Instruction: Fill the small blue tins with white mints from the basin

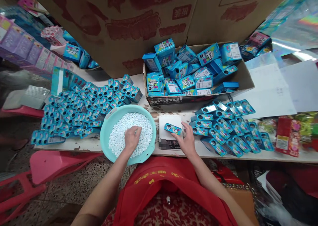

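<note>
I see one tin [172, 129] on the scale [174, 118], right hand [186, 140] spread against it, left hand [131, 140] curled in pellets [118, 135], hold unclear; which flanking tins [221, 128] are done, I can't tell

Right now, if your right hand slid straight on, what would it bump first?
The right hand would probably meet the little blue box on the white scale first, though depth is unclear.
</note>
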{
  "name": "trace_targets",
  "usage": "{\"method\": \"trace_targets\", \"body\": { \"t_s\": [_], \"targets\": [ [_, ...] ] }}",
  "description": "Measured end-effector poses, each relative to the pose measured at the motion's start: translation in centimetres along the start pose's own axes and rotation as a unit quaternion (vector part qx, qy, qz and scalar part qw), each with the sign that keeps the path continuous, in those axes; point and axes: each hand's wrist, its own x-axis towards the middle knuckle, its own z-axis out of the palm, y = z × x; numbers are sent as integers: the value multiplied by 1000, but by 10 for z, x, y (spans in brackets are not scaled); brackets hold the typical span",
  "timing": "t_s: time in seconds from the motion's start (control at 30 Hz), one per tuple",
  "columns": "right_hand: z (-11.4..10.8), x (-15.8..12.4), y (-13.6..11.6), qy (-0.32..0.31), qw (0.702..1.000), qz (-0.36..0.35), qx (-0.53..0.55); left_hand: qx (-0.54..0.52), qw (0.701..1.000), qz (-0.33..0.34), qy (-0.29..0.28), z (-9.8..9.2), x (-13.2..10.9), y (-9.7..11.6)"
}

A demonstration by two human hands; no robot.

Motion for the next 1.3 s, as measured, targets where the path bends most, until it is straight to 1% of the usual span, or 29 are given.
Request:
{"method": "trace_targets", "body": {
  "t_s": [0.07,0.13,0.2,0.3,0.37,0.43,0.53,0.6,0.67,0.77,0.8,0.87,0.93,1.0,1.07,1.13,1.2,1.23,1.3],
  "targets": [
    [-7,-6,1,21,1000,22,3,-22,1000,5,15,5,-5,2],
    [-13,-13,6,27,999,31,2,-55,998,-17,21,10,-4,6],
    [-19,-21,11,17,1000,20,-12,-87,996,-27,11,13,-1,9],
    [-26,-31,15,2,999,-11,-40,-119,993,-18,-11,13,4,8],
    [-31,-36,17,5,997,-37,-64,-132,991,-19,-13,13,6,7],
    [-38,-37,19,34,990,-67,-119,-145,989,-25,-8,13,6,7],
    [-47,-33,24,92,964,-96,-228,-169,985,-35,1,14,6,11],
    [-51,-30,30,99,951,-93,-278,-182,983,-34,5,14,5,17],
    [-52,-29,35,83,943,-78,-311,-186,982,-23,9,13,5,24],
    [-49,-31,42,54,935,-63,-343,-167,986,18,18,13,5,38],
    [-48,-33,43,49,933,-64,-350,-154,987,43,19,14,5,42],
    [-46,-36,46,43,931,-71,-357,-114,986,122,3,17,4,52],
    [-45,-37,48,37,929,-76,-360,-65,972,222,-43,23,2,62],
    [-45,-38,49,33,929,-75,-362,-10,944,313,-104,32,-1,72],
    [-45,-38,50,34,931,-71,-357,53,915,371,-150,42,-3,80],
    [-45,-38,48,36,934,-69,-349,115,898,388,-173,53,-3,85],
    [-45,-38,43,49,937,-69,-340,137,898,375,-187,62,-2,84],
    [-44,-37,39,59,939,-73,-330,125,903,363,-191,64,-1,83],
    [-40,-34,27,65,953,-90,-282,55,922,329,-198,67,2,80]
  ]
}}
